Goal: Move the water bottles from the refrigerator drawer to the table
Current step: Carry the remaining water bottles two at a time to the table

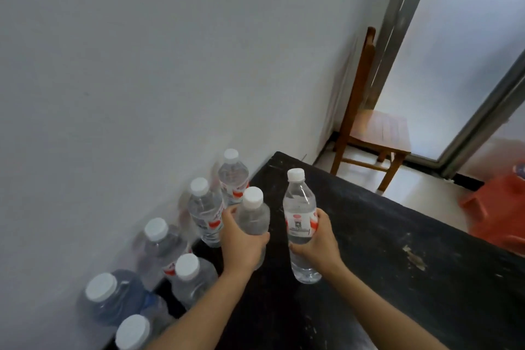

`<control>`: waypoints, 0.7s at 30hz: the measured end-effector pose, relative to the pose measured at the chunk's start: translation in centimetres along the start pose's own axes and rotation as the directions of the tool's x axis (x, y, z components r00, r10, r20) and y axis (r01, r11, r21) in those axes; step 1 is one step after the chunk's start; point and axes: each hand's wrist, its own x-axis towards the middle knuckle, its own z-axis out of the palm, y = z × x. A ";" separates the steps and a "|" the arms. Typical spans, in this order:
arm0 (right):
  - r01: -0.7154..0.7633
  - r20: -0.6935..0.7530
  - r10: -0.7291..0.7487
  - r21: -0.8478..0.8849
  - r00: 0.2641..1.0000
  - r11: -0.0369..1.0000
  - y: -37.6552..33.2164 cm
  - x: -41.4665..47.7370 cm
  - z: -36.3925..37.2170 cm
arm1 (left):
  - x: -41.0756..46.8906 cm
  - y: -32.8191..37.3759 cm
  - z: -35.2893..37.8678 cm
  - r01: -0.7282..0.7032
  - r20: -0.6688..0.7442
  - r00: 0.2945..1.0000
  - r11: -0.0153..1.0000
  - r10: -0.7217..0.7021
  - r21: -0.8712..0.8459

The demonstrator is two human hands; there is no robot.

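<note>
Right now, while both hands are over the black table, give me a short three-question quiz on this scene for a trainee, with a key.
1. True or false: the left hand grips a clear plastic water bottle with a white cap.
2. Multiple choice: the unheld bottles stand A) on the wooden chair, B) on the black table along the white wall, C) on the floor.
3. Count: including the labelled bottle in the right hand, how many white caps show?
Key: 1 true; 2 B; 3 eight.
</note>
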 end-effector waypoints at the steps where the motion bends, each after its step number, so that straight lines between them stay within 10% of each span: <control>1: 0.013 0.011 -0.013 -0.007 1.000 1.000 -0.3 1.2 0.8 | 0.3 -0.2 0.1 0.010 -0.021 1.000 1.000 -0.010 -0.028; 15: 0.174 -0.046 -0.169 0.116 0.984 0.978 -1.7 5.4 7.2 | 1.8 -3.7 1.0 0.089 -0.201 0.972 0.979 -0.126 -0.183; 21: 0.169 0.021 -0.171 0.082 0.985 0.982 -1.1 4.8 6.0 | 1.2 -3.4 0.6 0.059 -0.269 0.962 0.998 -0.053 0.012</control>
